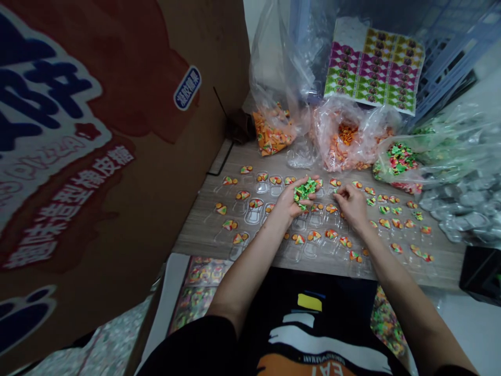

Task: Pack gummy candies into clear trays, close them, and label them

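- Our left hand has its fingers curled around a heap of green candy pieces, cupped in the palm.
- Our right hand has its fingertips pressed together just beside that heap; whether they pinch a piece, we cannot tell.
- Both hands hover over the clear blister trays on the counter.
- Beyond the trays lie plastic bags of candy; left of them stands a cardboard box.

The left hand covers much of the green pieces it cups, so their count cannot be told. The right hand's fingers curl under, hiding whatever they pinch. The carton at the left is cut by the frame's edge. The sticker sheet's print is too small to read. The crate at upper right runs out of frame.
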Demonstrator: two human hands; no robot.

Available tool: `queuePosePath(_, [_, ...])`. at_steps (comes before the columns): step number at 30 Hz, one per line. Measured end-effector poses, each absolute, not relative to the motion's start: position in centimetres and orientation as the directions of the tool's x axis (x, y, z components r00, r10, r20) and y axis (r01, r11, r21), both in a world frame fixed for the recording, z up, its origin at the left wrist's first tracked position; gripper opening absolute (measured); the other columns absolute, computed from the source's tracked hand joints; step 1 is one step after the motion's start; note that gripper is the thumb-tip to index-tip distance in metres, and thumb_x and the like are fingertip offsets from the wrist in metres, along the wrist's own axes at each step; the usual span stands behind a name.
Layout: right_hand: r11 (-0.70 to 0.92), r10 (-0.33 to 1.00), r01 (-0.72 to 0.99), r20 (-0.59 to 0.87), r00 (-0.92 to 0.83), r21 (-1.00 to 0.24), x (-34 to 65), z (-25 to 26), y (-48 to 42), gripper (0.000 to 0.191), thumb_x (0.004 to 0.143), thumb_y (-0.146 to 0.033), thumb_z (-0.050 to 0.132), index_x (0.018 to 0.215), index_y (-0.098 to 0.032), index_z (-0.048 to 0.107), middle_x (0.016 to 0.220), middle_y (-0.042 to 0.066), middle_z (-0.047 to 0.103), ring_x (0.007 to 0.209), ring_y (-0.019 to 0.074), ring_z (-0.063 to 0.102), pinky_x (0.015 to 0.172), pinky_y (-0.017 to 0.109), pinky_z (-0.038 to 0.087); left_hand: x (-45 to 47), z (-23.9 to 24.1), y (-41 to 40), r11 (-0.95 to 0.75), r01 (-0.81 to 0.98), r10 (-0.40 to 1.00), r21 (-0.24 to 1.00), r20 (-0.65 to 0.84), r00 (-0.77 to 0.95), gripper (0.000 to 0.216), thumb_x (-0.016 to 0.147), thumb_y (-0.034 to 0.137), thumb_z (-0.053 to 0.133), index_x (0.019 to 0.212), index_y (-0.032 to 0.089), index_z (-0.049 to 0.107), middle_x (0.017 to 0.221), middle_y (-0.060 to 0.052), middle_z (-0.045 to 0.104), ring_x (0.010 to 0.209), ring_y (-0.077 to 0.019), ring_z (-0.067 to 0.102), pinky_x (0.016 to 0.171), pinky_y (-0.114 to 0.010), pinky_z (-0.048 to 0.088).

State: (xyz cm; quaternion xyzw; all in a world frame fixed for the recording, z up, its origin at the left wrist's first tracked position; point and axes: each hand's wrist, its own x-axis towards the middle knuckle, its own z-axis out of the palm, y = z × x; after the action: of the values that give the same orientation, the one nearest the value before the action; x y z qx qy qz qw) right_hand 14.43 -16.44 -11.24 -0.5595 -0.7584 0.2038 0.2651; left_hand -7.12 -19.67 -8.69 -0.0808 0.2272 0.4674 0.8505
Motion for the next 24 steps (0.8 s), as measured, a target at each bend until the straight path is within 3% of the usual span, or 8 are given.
queuePosePath(3, [0.236, 0.972, 0.732, 0.169, -0.165, -0.639, 14.0, -10.8, -16.3, 0.011, 0.078, -0.025, 0.057, 0.068, -0.023, 0.052, 0.068, -0.001, 0.055, 0.064, 0.0165, 0.052, 0.064, 0.029, 0.038, -7.2, -8.6, -19.7, 0.553, -0.83, 0.757, 0.072, -0.46, 0.465, 0.034, 0.103, 0.028, 0.037, 0.103, 0.013, 0.067, 0.075, -0.008, 0.062, 0.047, -0.008, 0.048, 0.032, -0.009, 0.026])
queuePosePath(10, [0.255, 0.966, 0.832, 0.087, -0.244, -0.493, 12.8, -11.2, -15.9, 0.012, 0.078, -0.027, 0.061, 0.068, -0.023, 0.057, 0.074, 0.002, 0.06, 0.071, 0.0188, 0.052, 0.065, 0.03, 0.036, -7.3, -8.6, -19.8, 0.545, -0.836, 0.757, 0.058, -0.463, 0.461, 0.032, 0.102, 0.026, 0.039, 0.109, 0.014, 0.068, 0.074, -0.008, 0.062, 0.046, -0.0077, 0.047, 0.032, -0.009, 0.026])
queuePosePath(13, [0.264, 0.961, 0.8, 0.079, -0.264, -0.538, 13.3, -11.5, -15.6, 0.015, 0.084, -0.032, 0.059, 0.074, -0.022, 0.063, 0.078, 0.003, 0.064, 0.073, 0.02, 0.055, 0.069, 0.031, 0.039, -7.7, -8.5, -19.8, 0.533, -0.844, 0.768, 0.061, -0.453, 0.453, 0.034, 0.102, 0.026, 0.038, 0.115, 0.014, 0.067, 0.074, -0.008, 0.062, 0.046, -0.008, 0.047, 0.032, -0.009, 0.026])
queuePosePath(16, [0.272, 0.962, 0.779, 0.131, -0.241, -0.565, 14.1, -11.5, -15.3, 0.013, 0.085, -0.027, 0.055, 0.081, -0.022, 0.066, 0.083, 0.004, 0.066, 0.077, 0.0206, 0.057, 0.073, 0.032, 0.041, -8.0, -8.5, -19.9, 0.524, -0.849, 0.776, 0.065, -0.449, 0.444, 0.035, 0.103, 0.026, 0.037, 0.114, 0.013, 0.067, 0.074, -0.008, 0.062, 0.046, -0.008, 0.047, 0.032, -0.01, 0.026])
queuePosePath(21, [0.312, 0.947, 0.82, 0.088, -0.309, -0.48, 14.2, -11.1, -15.1, 0.011, 0.08, -0.018, 0.057, 0.075, -0.022, 0.067, 0.084, 0.005, 0.065, 0.079, 0.0215, 0.056, 0.072, 0.032, 0.04, -7.7, -8.8, -19.7, 0.54, -0.84, 0.769, 0.059, -0.439, 0.464, 0.031, 0.102, 0.026, 0.04, 0.111, 0.014, 0.067, 0.075, -0.008, 0.062, 0.046, -0.0075, 0.049, 0.032, -0.009, 0.027])
queuePosePath(24, [0.307, 0.947, 0.788, 0.09, -0.308, -0.534, 13.8, -10.3, -15.3, 0.01, 0.081, -0.02, 0.058, 0.076, -0.022, 0.067, 0.081, 0.004, 0.064, 0.076, 0.0209, 0.056, 0.071, 0.033, 0.04, -7.3, -9.1, -19.5, 0.561, -0.825, 0.76, 0.067, -0.436, 0.481, 0.031, 0.102, 0.025, 0.041, 0.113, 0.014, 0.067, 0.075, -0.008, 0.063, 0.046, -0.0083, 0.051, 0.032, -0.01, 0.027])
